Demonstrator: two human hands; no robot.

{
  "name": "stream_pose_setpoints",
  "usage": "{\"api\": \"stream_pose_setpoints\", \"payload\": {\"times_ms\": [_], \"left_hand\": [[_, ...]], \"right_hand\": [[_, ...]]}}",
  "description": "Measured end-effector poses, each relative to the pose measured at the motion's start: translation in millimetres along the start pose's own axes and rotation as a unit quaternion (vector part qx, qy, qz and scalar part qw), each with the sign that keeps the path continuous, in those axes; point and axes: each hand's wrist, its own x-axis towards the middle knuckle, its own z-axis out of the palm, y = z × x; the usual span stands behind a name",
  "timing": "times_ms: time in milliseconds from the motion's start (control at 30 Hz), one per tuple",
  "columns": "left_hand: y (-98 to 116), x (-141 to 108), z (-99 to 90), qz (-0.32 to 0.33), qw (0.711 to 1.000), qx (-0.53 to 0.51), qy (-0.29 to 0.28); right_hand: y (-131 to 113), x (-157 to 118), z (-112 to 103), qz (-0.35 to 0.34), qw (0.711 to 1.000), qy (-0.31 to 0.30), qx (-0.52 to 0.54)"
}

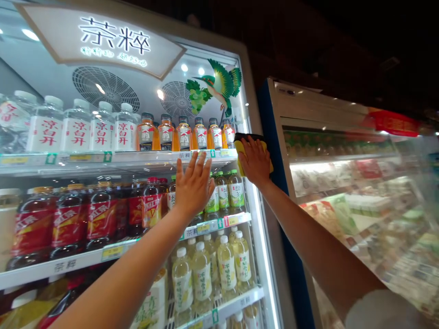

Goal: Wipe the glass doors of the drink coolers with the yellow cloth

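A large, lit, glass-fronted refrigerator with a grey frame (251,82) is filling the left and middle of the view. To its right, a long white chiller (315,107) is displaying packaged goods, many of them blurring. A tall dark-blue side panel (274,128) is standing between the two.

Inside the refrigerator, a pale illuminated signboard (106,41) with dark characters is hanging across the top. To its right, a green bird picture (219,84) is showing beside green leaves.

White-edged shelves (85,258) are carrying drinks. Upper level: clear white-labelled bottles (72,125) are standing at left, small orange bottles (183,137) at right. Middle level: dark red-labelled bottles (103,210) are lining the left, green-capped bottles (222,192) the right. Below these, pale-yellow white-capped bottles (202,274) are standing upright.

Both bare forearms are reaching forward and up; a pale sleeve (380,313) is covering the right upper arm.

Left hand (194,185): palm facing the glass, fingers spreading wide, holding nothing; cannot tell whether it is touching the glass.

Right hand (256,162): fingers lying extended over a yellow pad with a black upper edge (239,147) and holding it. The pad is sitting at the refrigerator's right-hand frame, near the blue panel.
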Motion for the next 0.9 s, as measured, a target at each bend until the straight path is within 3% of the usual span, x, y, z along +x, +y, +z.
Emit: {"api": "stream_pose_setpoints", "payload": {"times_ms": [67,133,300,367,533,600,667,733,833,900], "left_hand": [[1.8,-4.4,-0.8,0.000,1.000,-0.006,-0.001],[2.4,-6.8,-0.7,0.003,1.000,-0.009,0.003],[3.0,-8.1,2.4,-0.003,1.000,0.000,0.009],[4.9,-10.1,3.1,-0.012,1.000,0.005,0.007],[11.1,-18.6,1.1,-0.025,1.000,0.010,-0.004],[11.2,-21.3,-1.3,-0.020,1.000,0.012,-0.010],[9.0,-23.4,-4.2,-0.013,1.000,0.014,-0.015],[4.9,-25.4,-7.2,-0.012,1.000,0.018,-0.019],[-1.4,-28.8,-10.8,-0.025,0.999,0.025,-0.022],[-3.9,-31.1,-12.3,-0.035,0.999,0.028,-0.026]], "right_hand": [[4.0,-23.8,2.6,-0.006,1.000,-0.002,-0.005],[8.2,-29.5,3.0,-0.026,1.000,-0.006,-0.006],[13.9,8.5,2.3,-0.016,1.000,0.014,0.007],[11.9,9.3,3.8,-0.003,1.000,0.026,0.013],[16.1,-42.4,4.6,-0.094,0.995,-0.007,0.023],[23.5,-48.7,1.3,-0.114,0.993,-0.012,0.032],[28.8,-32.2,-2.8,-0.092,0.995,0.000,0.039],[26.6,1.7,-6.2,-0.055,0.998,0.017,0.038],[4.4,54.1,-6.9,-0.019,0.999,0.030,0.030],[-16.6,69.2,-3.8,-0.019,0.999,0.030,0.026]]}}
